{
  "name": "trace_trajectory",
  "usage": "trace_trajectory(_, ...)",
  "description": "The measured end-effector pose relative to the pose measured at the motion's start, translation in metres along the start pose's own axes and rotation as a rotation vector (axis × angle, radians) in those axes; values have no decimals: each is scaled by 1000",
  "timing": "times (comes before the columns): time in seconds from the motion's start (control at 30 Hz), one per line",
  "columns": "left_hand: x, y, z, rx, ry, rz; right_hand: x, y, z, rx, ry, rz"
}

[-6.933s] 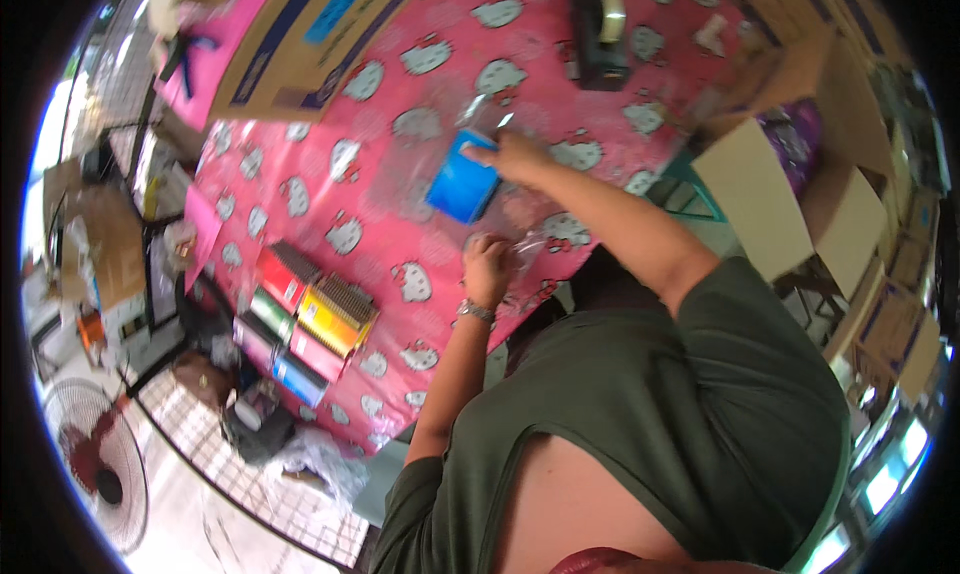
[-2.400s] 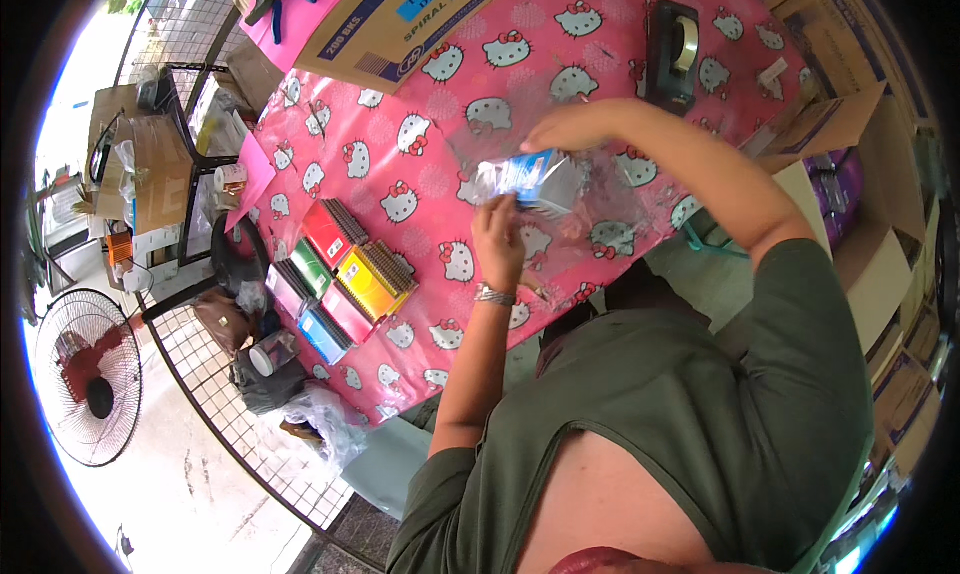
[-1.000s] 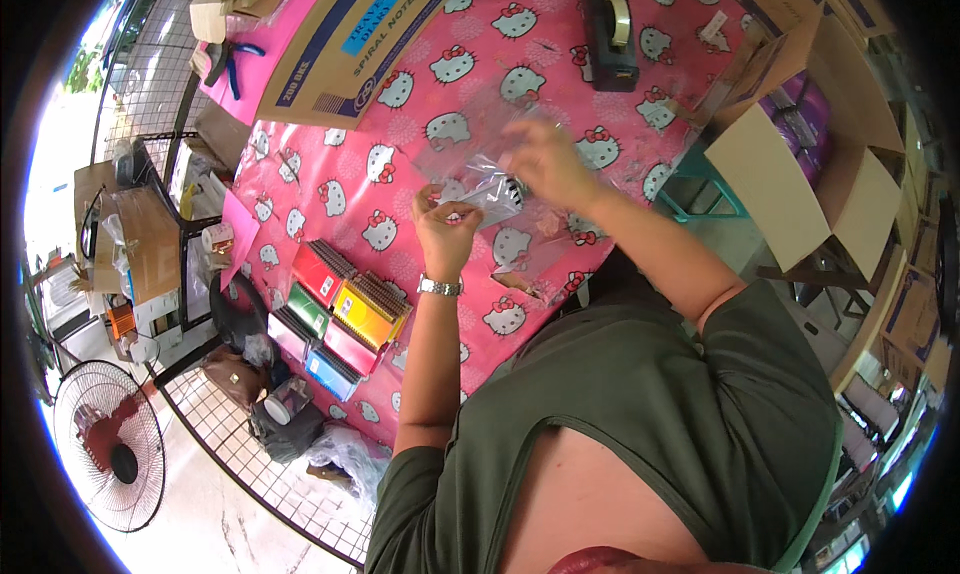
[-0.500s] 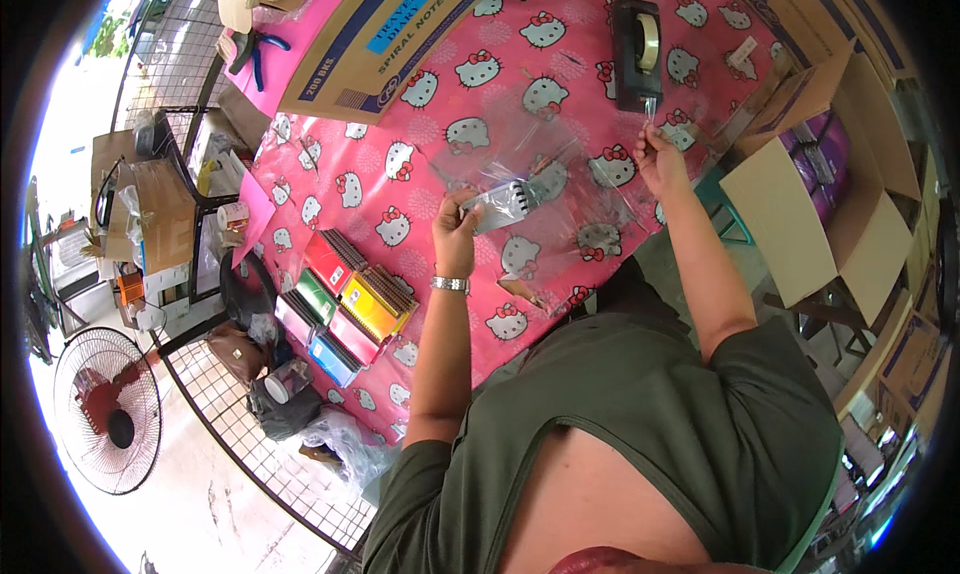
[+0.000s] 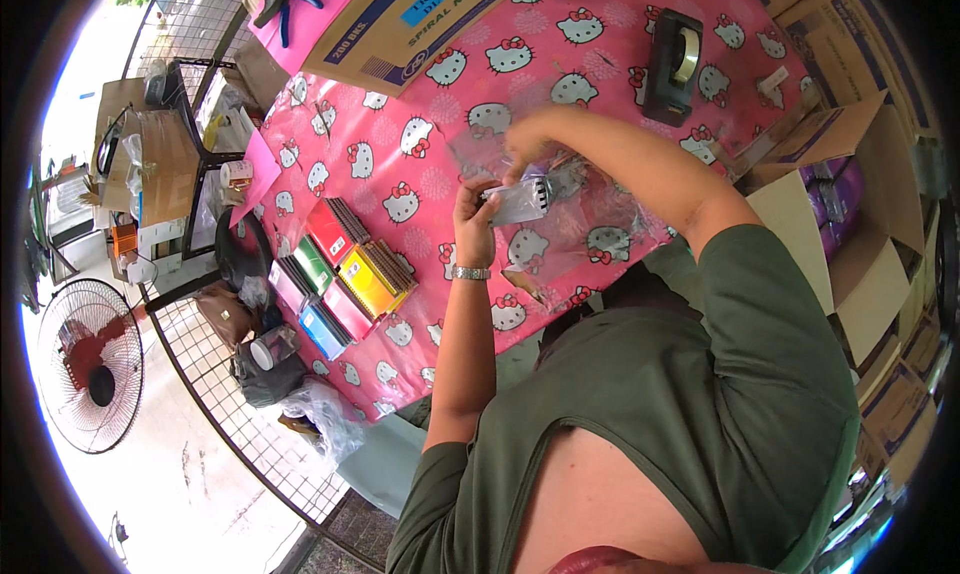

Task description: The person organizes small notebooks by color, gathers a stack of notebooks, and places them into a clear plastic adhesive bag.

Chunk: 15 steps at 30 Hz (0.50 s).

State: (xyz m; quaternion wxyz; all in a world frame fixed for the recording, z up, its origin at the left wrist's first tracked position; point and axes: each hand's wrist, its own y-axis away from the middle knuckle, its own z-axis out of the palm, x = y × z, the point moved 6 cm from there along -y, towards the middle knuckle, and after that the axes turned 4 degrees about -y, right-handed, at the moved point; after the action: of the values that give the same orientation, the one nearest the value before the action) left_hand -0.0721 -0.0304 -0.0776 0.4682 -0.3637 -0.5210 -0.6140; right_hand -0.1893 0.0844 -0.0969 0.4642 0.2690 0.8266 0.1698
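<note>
Grip of left hand [image 5: 476, 217] is clamped on wrapped notebook [image 5: 518, 205], mid-worktop [image 5: 440, 104]; right hand [image 5: 530, 137], just back from far-right tape dispenser [image 5: 672, 69], closure unclear. Work presumably back on the wrapping.

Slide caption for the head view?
Left hand grips a plastic-wrapped spiral notepad, right hand close by; coloured notebooks on pink tablecloth.

The packet [image 5: 519, 203] has clear, glossy, slightly creased plastic around it. The tablecloth [image 5: 445, 109] looks like smooth, shiny plastic sheeting. The notebooks [image 5: 362, 282] have smooth covers, paper or card, and coiled bindings [image 5: 391, 262] that could be metal or plastic. The dispenser [image 5: 664, 102] is hard, smooth plastic; the cartons [image 5: 425, 36] are matt cardboard. The watch [image 5: 470, 273] is shiny metal, the shirt [image 5: 620, 384] matt cloth. The purple packs [image 5: 836, 199] have a glossy plastic look.
</note>
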Motion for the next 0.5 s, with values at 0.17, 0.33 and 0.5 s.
trace_trajectory(0.17,-14,11,-11,234,165,51,-21,51,12,647,-277,-133)
trace_trajectory(0.33,-150,70,-54,-74,265,-424,-133,86,25,683,140,-201)
trace_trajectory(0.5,-72,77,-38,-43,221,-107,-84,144,40,783,-416,-263)
